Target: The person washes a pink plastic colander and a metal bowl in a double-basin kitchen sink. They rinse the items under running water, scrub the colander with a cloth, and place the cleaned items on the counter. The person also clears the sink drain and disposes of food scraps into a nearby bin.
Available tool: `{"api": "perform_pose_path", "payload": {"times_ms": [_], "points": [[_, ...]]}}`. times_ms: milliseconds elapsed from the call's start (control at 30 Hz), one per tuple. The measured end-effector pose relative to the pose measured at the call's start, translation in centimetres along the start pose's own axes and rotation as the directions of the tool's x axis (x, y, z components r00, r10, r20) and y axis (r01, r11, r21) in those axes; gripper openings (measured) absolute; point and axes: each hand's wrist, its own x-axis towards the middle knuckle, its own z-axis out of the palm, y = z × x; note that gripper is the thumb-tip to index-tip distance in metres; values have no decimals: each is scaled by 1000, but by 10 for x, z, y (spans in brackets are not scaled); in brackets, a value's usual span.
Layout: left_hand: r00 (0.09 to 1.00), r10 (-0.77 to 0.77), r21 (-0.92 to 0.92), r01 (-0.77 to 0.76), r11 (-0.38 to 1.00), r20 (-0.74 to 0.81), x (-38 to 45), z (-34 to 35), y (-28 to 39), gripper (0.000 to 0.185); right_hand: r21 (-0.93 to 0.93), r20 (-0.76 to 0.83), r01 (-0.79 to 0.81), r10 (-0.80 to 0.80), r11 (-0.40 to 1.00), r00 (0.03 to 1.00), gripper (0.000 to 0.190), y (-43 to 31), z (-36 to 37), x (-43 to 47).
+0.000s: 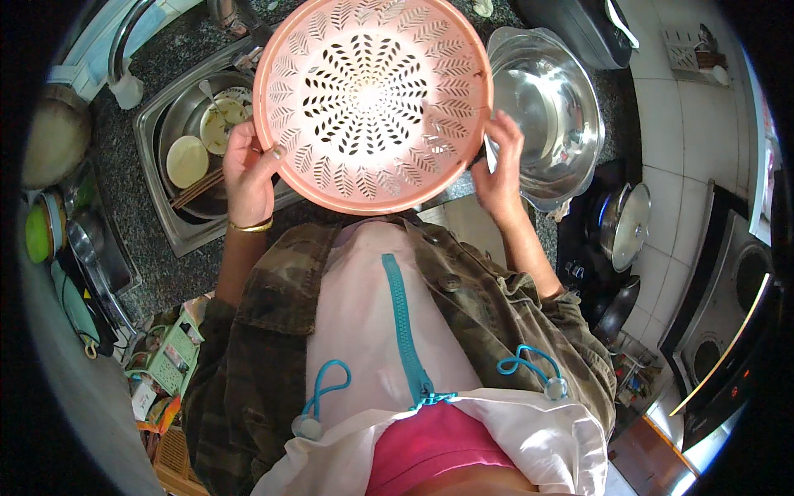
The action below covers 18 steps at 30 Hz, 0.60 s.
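A round pink plastic colander with leaf-shaped holes is held up in front of me. Nothing shows inside it. My left hand grips its left rim, the thumb lying over the edge. At the right rim, my right hand holds the other side with bent fingers. Just beyond that hand stands a large shiny metal basin. Below and left of the colander is a steel sink, partly hidden by it. A metal bowl in the sink holds small bowls, chopsticks and a spoon.
A curved faucet rises behind the sink. To the right, a lidded glass-topped pot sits on the black stove, near a dark wok. A ladle and cutting boards stand at the left. A black appliance is at the back right.
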Motion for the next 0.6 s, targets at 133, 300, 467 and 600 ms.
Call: {"api": "perform_pose_path", "payload": {"times_ms": [133, 300, 467, 600], "points": [[999, -38, 71, 39, 997, -14, -2, 8, 9, 31, 400, -8, -444, 488, 802, 873, 49, 18, 5, 32], [997, -79, 199, 79, 977, -5, -4, 15, 18, 28, -24, 78, -362, 363, 932, 929, 55, 24, 26, 70], [999, -35, 317, 45, 947, -36, -13, 6, 16, 29, -103, 77, -330, 338, 938, 938, 42, 49, 52, 80], [958, -37, 272, 118, 955, -285, -34, -24, 25, 32, 441, 310, -612, 529, 656, 790, 36, 48, 117, 72]]}}
